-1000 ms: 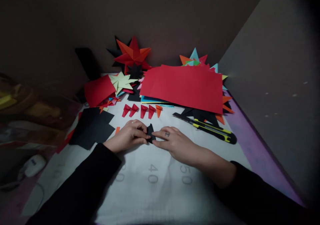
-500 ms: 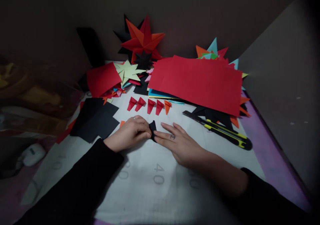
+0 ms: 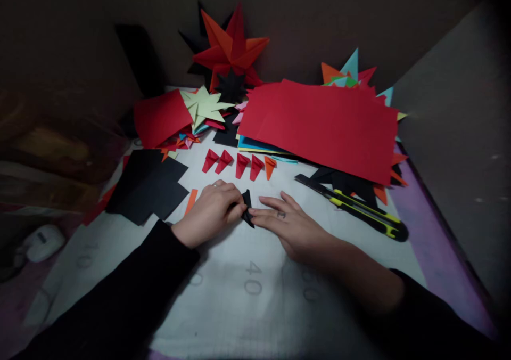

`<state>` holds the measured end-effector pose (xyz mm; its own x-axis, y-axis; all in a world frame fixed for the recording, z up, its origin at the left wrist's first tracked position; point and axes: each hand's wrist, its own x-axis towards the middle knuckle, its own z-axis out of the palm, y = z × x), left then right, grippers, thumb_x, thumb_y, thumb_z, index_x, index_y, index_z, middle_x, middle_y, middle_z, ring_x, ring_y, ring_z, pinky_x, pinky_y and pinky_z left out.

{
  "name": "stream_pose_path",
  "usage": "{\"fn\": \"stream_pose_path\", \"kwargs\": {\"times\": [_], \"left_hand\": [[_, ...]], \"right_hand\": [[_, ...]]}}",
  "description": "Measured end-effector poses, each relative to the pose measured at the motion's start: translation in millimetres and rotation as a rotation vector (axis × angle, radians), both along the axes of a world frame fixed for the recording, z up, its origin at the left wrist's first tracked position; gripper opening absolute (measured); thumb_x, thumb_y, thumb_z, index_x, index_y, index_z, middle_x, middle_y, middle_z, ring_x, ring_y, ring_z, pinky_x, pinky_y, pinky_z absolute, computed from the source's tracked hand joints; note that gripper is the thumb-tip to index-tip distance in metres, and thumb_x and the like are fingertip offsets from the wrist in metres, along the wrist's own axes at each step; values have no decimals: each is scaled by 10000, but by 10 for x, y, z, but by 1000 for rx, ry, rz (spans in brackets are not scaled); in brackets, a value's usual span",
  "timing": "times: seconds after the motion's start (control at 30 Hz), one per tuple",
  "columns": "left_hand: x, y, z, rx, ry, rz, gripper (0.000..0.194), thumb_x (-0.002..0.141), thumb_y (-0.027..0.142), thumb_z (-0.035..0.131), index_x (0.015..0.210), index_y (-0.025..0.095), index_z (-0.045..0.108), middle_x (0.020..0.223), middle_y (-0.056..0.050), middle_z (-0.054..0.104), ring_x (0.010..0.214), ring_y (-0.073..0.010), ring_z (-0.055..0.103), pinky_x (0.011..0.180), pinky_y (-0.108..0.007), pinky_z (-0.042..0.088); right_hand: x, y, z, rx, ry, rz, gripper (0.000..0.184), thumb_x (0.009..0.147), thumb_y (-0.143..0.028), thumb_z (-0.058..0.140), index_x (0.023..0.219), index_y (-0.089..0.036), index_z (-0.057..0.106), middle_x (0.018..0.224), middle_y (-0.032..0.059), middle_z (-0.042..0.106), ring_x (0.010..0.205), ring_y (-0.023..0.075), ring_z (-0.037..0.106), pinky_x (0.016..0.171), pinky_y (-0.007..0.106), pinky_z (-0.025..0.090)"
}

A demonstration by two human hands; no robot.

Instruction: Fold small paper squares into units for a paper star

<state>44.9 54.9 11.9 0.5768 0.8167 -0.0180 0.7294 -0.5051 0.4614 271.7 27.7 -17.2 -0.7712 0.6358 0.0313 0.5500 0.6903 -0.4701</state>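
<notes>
A small folded piece of black paper (image 3: 248, 211) lies on the white mat between my hands. My left hand (image 3: 213, 209) is closed, its thumb and fingers gripping the left edge of that piece. With fingers stretched out, my right hand (image 3: 289, 224) lies at the other side, a fingertip touching the paper. Just beyond stand several small folded red paper pieces (image 3: 242, 165) in a row, with a folded orange piece (image 3: 270, 166) at the right end. An orange paper strip (image 3: 191, 201) shows beside my left hand.
Black paper sheets (image 3: 146, 187) lie at left, red sheets (image 3: 323, 125) at the back right. A yellow-and-black utility knife (image 3: 355, 208) rests on the right. Paper stars, including a large red-orange one (image 3: 231, 51), stand against the wall. A white case (image 3: 44, 242) sits far left.
The black piece has turned slightly and looks narrower between my hands. More of the orange strip shows beside my left hand. The whole view has shifted a little.
</notes>
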Motion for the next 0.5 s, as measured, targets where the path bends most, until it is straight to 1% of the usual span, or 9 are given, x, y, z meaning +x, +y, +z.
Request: {"fn": "stream_pose_path", "kwargs": {"times": [0.17, 0.27, 0.4, 0.5], "left_hand": [[65, -19, 47, -15, 65, 53, 178, 868, 201, 477, 786, 157, 629, 796, -56, 629, 767, -191, 522, 712, -311, 396], [96, -25, 67, -20, 105, 82, 170, 861, 203, 488, 777, 157, 629, 801, -61, 628, 763, -197, 511, 692, -313, 391], [103, -23, 78, -34, 121, 69, 154, 857, 199, 498, 786, 154, 627, 809, -61, 626, 764, -197, 507, 689, -311, 385], [98, -20, 79, -28, 121, 64, 158, 861, 207, 494, 791, 151, 624, 812, -64, 623, 769, -198, 506, 683, -306, 382]], "right_hand": [[14, 8, -1, 29, -15, 36, 552, 794, 13, 445, 1249, -274, 570, 1360, 2, 554, 1365, 240, 334, 1125, 590, 166], [15, 8, 3, 25, -15, 41, 554, 790, 10, 452, 1249, -276, 569, 1362, 2, 553, 1363, 235, 341, 1131, 575, 168], [3, 15, 2, -5, -13, 24, 639, 764, 41, 418, 1317, -268, 500, 1362, 2, 553, 1351, 198, 365, 1139, 541, 174], [-5, 26, 2, -3, -18, 36, 685, 747, 50, 416, 1333, -299, 477, 1361, -15, 553, 1346, 194, 373, 1134, 547, 167]]}}
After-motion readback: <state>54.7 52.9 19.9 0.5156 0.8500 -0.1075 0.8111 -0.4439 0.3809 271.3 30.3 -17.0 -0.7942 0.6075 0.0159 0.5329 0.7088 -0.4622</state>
